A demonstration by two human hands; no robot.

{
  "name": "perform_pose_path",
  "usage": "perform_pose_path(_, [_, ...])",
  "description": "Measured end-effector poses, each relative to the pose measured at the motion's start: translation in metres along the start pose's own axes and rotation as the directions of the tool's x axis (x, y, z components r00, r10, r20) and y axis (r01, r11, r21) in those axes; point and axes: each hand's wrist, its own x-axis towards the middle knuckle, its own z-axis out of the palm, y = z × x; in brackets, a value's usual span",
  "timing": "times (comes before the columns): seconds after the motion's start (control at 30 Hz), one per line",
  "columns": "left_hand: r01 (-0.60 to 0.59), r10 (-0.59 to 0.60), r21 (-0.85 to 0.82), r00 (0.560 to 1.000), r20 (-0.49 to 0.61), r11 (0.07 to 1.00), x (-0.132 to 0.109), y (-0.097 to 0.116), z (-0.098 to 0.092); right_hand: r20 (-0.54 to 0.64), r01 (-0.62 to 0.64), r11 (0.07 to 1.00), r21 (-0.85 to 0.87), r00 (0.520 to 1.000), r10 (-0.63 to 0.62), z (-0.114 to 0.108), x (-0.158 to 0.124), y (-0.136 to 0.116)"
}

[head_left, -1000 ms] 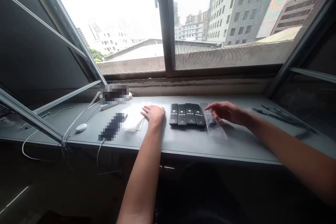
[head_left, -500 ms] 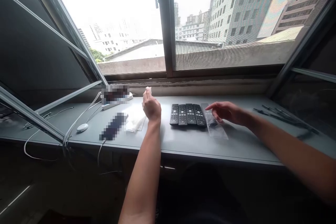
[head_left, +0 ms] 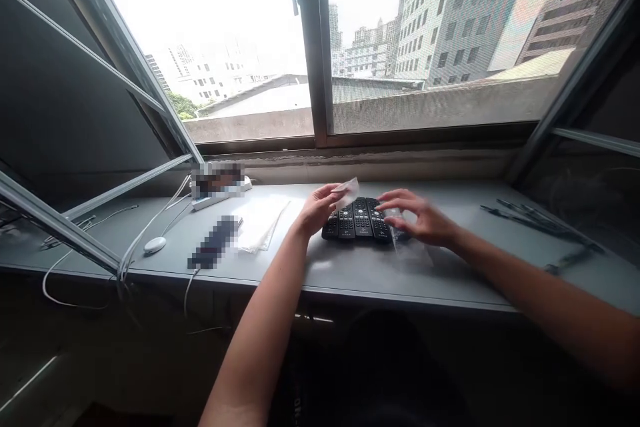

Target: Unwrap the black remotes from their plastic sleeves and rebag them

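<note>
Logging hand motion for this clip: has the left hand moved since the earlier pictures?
Yes. The left hand has shifted right: it was left of the window's middle post and is now below it, near the remotes.

Pale grey desk (head_left: 350, 273), bright window (head_left: 215, 20) with dark frame (head_left: 316, 47), city buildings (head_left: 450, 20) outside, shadowed sides

Grey tabletop (head_left: 350, 273); on it, four remotes (head_left: 361, 223) (abreast); plastic bags (head_left: 259, 227).

Remotes (head_left: 362, 221): plastic, mostly matt. Raised film piece (head_left: 349, 191): thin, translucent plastic. Stacked sheets (head_left: 260, 230): smooth, translucent. Tabletop (head_left: 350, 273): smooth, faint sheen. Frame rail (head_left: 135, 183): smooth metal.
</note>
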Motion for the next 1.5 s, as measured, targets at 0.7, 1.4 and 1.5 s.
perform_pose_path(0.7, [0.115,-0.102,-0.042,0.969,0.226,0.992,-0.014,0.013,-0.002,0.094,0.209,0.974,-0.083,0.975,-0.201,0.019,0.001,0.005])
perform_pose_path(1.4, [-0.142,0.104,-0.152,0.968,-0.230,0.978,-0.001,0.017,-0.007,-0.141,0.076,0.996,0.050,0.988,-0.069,0.020,0.009,-0.005])
perform_pose_path(1.5, [-0.154,0.120,-0.105,0.952,-0.280,0.982,0.001,0.019,-0.010,-0.198,-0.016,0.990,0.137,0.979,0.043,0.020,0.008,-0.004])
